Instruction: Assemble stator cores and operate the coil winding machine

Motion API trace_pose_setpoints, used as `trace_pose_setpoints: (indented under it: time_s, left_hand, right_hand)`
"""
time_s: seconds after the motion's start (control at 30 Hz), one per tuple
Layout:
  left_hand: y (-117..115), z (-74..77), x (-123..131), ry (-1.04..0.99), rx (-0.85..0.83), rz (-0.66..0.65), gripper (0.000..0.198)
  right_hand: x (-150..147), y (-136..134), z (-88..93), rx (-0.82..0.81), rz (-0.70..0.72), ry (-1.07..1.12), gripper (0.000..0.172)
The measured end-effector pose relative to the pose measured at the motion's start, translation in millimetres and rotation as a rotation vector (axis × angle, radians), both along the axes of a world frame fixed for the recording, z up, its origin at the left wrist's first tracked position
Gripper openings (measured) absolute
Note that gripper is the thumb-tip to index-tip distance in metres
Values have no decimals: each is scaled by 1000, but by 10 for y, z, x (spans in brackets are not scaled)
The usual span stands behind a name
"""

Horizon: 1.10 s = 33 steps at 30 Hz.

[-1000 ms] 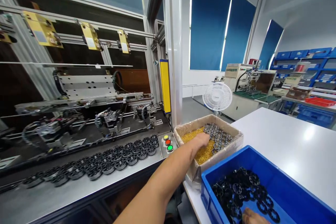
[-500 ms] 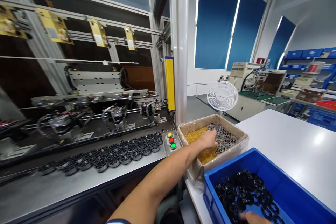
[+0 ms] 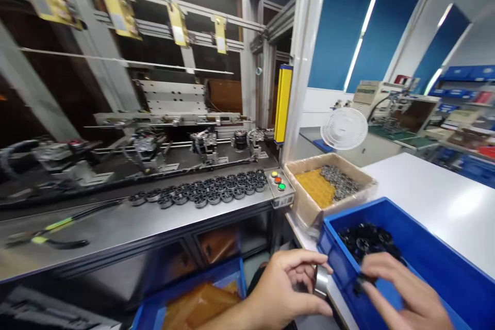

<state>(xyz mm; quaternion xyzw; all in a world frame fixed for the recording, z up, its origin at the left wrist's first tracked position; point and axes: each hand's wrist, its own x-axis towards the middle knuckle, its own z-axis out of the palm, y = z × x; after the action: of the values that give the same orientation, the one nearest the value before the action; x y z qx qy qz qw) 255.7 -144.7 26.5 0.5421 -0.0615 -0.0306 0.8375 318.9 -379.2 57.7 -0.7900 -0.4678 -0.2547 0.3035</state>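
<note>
My left hand [image 3: 288,286] is closed around a shiny metal ring [image 3: 320,281] at the lower middle, beside the blue bin [image 3: 429,252]. Over the bin's near side, my right hand [image 3: 402,283] pinches a small black part [image 3: 361,283], blurred by motion. More black parts [image 3: 367,240] lie in the bin. Behind it, a lined cardboard box [image 3: 307,198] holds grey metal rings [image 3: 340,181] and an orange-yellow layer [image 3: 315,188]. Rows of black-and-metal rings [image 3: 214,189] stand on the machine's metal ledge [image 3: 154,227].
Coloured buttons [image 3: 278,180] sit at the ledge's right end. Pliers [image 3: 50,232] lie on its left part. A machine frame with fixtures stands behind. Below the ledge is another blue bin [image 3: 242,276]. A white fan [image 3: 344,129] stands beyond the box, near a white table [image 3: 436,191].
My left hand has come back from the cardboard box and now has a metal ring. My right hand has risen from among the black parts with one. The view has shifted left and down.
</note>
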Motion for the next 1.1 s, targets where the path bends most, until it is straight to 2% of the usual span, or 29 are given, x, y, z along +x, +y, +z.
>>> trace_pose_setpoints:
  time_s: [0.1, 0.27, 0.4, 0.57, 0.73, 0.9, 1.1]
  left_hand:
    - [-77, 8, -155, -49, 7, -51, 54]
    - [-191, -75, -299, -11, -53, -109, 57]
    - [-246, -120, -317, 35, -110, -89, 56]
    - [-244, -117, -306, 52, -149, -72, 53]
    - [-235, -108, -287, 77, -165, -70, 55]
    - [-227, -85, -281, 126, -175, -84, 54]
    - [-219, -143, -293, 146, -111, -131, 56]
  right_hand:
    - [-348, 323, 186, 65, 157, 114, 20]
    - [-543, 402, 143, 97, 225, 140, 29]
    - [-537, 355, 95, 95, 211, 96, 29]
    - [-496, 285, 57, -55, 190, 43, 35]
    - [-455, 233, 15, -86, 178, -98, 30]
    - [-416, 233, 53, -102, 182, -161, 27]
    - [-434, 249, 27, -119, 181, -242, 23]
